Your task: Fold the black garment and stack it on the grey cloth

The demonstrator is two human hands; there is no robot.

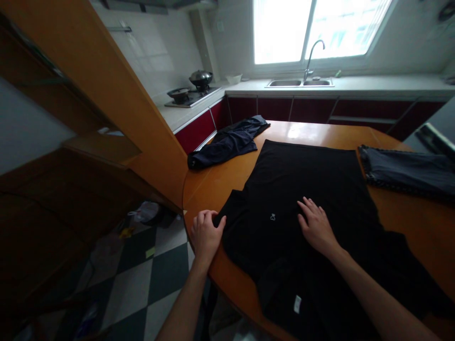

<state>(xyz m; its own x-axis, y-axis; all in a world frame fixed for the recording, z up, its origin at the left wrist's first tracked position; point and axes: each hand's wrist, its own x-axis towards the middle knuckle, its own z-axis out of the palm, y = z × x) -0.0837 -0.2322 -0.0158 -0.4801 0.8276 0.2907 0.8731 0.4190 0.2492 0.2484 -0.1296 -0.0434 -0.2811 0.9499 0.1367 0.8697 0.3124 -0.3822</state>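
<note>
A black shirt [320, 180] lies spread over the wooden table, its neck with a white label [297, 304] toward me and a small white outline emblem on the front. My left hand [207, 237] is at the table's left edge, curled round the end of the shirt's left-side sleeve [232, 208], whose tip goes between thumb and fingers. Flat on the middle of the shirt, right of the emblem, rests my right hand [316, 225] with its fingers a little apart. The shirt's other sleeve [408, 265] stretches to the lower right.
Dark folded clothing [231, 142] lies at the table's far left. Folded grey-blue jeans [408, 168] lie on the right. Beyond the wooden table [209, 182] are a stove [192, 97] with pans and a sink [300, 83]. An orange wooden partition [131, 94] rises on the left.
</note>
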